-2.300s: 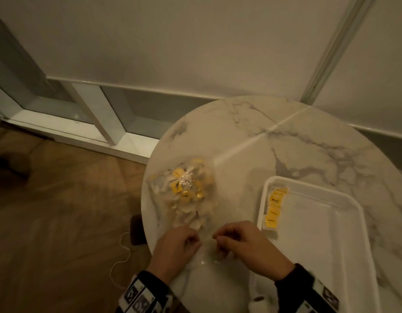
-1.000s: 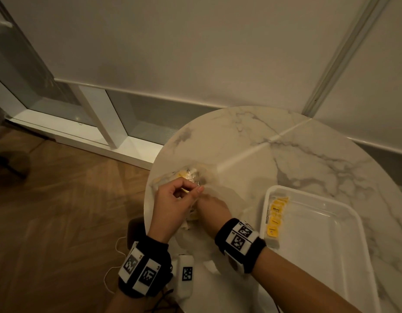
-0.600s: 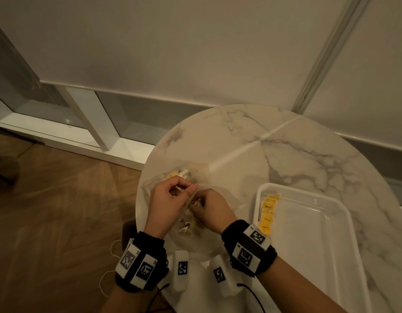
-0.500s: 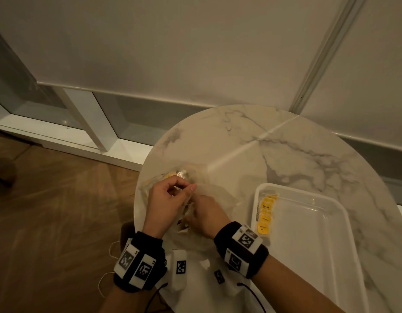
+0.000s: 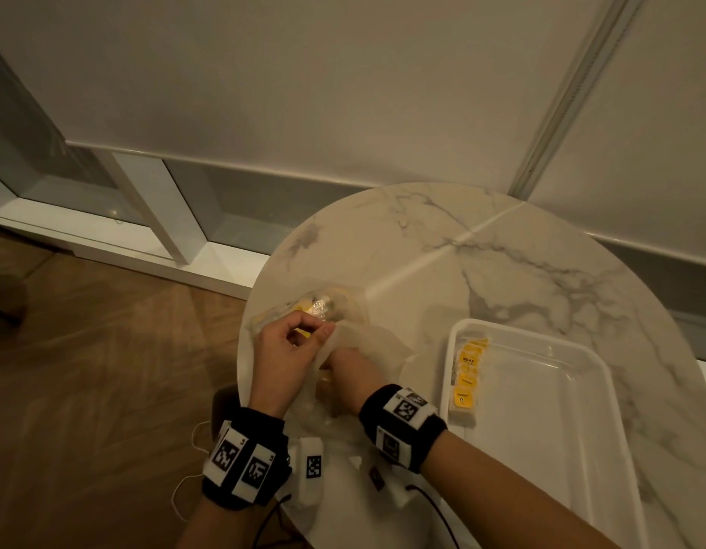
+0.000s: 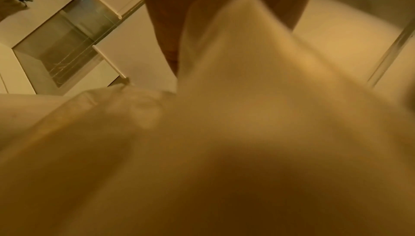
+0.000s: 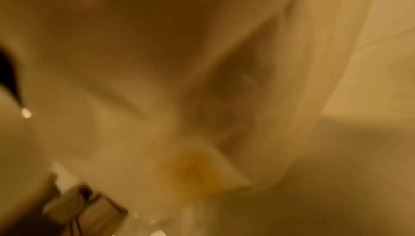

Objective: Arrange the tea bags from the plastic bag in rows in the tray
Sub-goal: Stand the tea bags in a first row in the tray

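Note:
A clear plastic bag (image 5: 367, 342) of tea bags lies on the left part of the round marble table (image 5: 502, 271). My left hand (image 5: 303, 334) pinches the upper edge of the bag's mouth and holds it up. My right hand (image 5: 343, 366) reaches inside the bag; its fingers are hidden by the plastic. The right wrist view is blurred and shows a yellow-tagged tea bag (image 7: 197, 172) through the film. In the left wrist view, the bag's film (image 6: 224, 97) fills the frame. A white tray (image 5: 561, 410) at the right holds a row of yellow-tagged tea bags (image 5: 466, 374) along its left side.
The table's left edge drops to a wooden floor (image 5: 85, 390). A wall with a low window frame (image 5: 157, 215) stands behind. Thin cables (image 5: 192, 441) hang from my wrists near the table's front edge.
Both hands moved from the bag's near edge up to its mouth. My left hand lifted the opening and my right hand went inside; little has shifted in the last half second.

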Tool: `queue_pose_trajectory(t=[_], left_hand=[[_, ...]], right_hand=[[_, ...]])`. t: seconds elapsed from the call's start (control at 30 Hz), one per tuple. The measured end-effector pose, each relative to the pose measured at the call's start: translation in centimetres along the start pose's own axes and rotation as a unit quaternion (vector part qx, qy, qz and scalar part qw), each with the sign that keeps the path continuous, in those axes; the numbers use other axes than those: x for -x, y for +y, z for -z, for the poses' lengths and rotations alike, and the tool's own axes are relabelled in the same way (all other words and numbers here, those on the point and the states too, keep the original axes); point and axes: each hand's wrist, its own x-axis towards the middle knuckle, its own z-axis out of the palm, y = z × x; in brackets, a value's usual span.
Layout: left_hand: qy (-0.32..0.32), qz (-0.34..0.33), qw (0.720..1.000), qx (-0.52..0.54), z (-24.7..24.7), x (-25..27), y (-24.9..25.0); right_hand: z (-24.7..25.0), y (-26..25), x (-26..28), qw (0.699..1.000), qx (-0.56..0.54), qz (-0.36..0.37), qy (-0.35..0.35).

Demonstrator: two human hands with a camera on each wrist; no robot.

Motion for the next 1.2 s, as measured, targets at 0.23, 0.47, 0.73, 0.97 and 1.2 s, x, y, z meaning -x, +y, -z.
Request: queue_pose_trajectory(t=[0.23, 0.47, 0.73, 0.97, 1.2], left_hand=[[0.021, -0.056, 0.996, -0.063, -0.4, -0.3, 0.2], [0.018, -0.069, 0.995, -0.072, -1.1, -0.8, -0.6], [-0.044, -0.036, 0.994, -0.088, -2.2, 0.2, -2.6], [-0.290, -0.089, 0.901, -0.309, -1.9, 4.0, -8.2], [-0.267, -0.082, 0.871, -0.404, -2.1, 1.9, -7.8]], right_hand=[[3.3, -0.1, 3.0, 0.928, -0.356, -0.071, -0.079], [4.7, 1.9, 5.9, 0.761, -0.623, -0.130, -0.130], [6.7, 3.0, 10.3, 0.636, -0.756, -0.018, -0.156], [6.5, 4.8, 14.0, 0.554, -0.823, 0.020, -0.128], [5.0, 6.7, 18.4, 0.566, -0.823, -0.022, -0.037]])
